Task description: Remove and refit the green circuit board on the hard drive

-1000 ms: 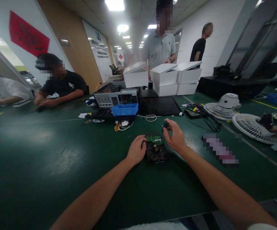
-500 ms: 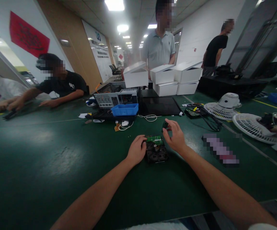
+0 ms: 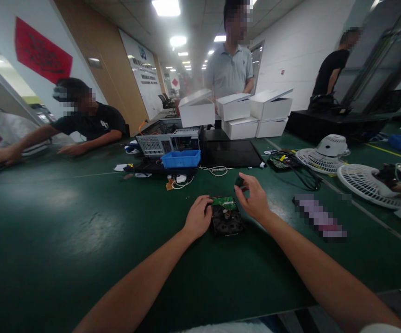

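A hard drive (image 3: pixel 227 221) lies on the green table in front of me, its green circuit board and dark metal casing facing up. My left hand (image 3: pixel 199 216) grips the drive's left edge, with its fingers closed along the side. Just above and right of the drive, my right hand (image 3: pixel 253 196) is raised in a pinch. Between its thumb and forefinger is a small dark piece (image 3: pixel 238 181), too small to name. The right hand does not touch the drive.
Ahead are a blue bin (image 3: pixel 181 159), an opened computer case (image 3: pixel 167 141), a flat black panel (image 3: pixel 232 154) and white boxes (image 3: pixel 235 108). Fan parts (image 3: pixel 370 185) and a blurred-out item (image 3: pixel 320 216) lie right. A person (image 3: pixel 85 120) works at left; others stand behind.
My hands and the hard drive stay nearly still. The person at far right has moved further right, and the person at left has shifted an arm leftward.
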`<control>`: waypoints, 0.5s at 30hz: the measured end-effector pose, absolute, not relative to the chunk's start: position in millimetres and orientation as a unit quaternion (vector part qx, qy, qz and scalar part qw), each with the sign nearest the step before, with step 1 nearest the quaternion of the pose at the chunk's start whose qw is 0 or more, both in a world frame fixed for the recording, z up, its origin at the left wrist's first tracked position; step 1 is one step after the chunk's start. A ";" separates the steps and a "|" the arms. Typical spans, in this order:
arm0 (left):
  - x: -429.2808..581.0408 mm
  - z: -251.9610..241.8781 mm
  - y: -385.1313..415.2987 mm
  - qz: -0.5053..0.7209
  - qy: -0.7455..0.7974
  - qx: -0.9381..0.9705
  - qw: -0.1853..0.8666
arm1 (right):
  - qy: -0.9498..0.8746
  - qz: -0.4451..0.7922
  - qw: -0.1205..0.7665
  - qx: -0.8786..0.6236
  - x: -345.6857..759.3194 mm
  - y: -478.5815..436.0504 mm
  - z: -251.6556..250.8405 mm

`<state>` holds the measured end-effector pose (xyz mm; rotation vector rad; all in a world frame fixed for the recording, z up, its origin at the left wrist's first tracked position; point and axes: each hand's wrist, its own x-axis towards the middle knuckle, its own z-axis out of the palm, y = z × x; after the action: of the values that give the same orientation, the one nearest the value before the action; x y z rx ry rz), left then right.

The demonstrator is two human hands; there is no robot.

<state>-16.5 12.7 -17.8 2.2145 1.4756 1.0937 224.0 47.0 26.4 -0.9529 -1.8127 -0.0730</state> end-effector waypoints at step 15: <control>-16.1 -18.2 13.3 0.395 0.490 0.767 0.128 | -0.756 -0.010 0.520 -0.398 224.3 47.1 23.6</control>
<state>-16.1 13.3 -18.2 2.2295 1.4250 1.1481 224.3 47.1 23.6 -0.9535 -1.8120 -0.0248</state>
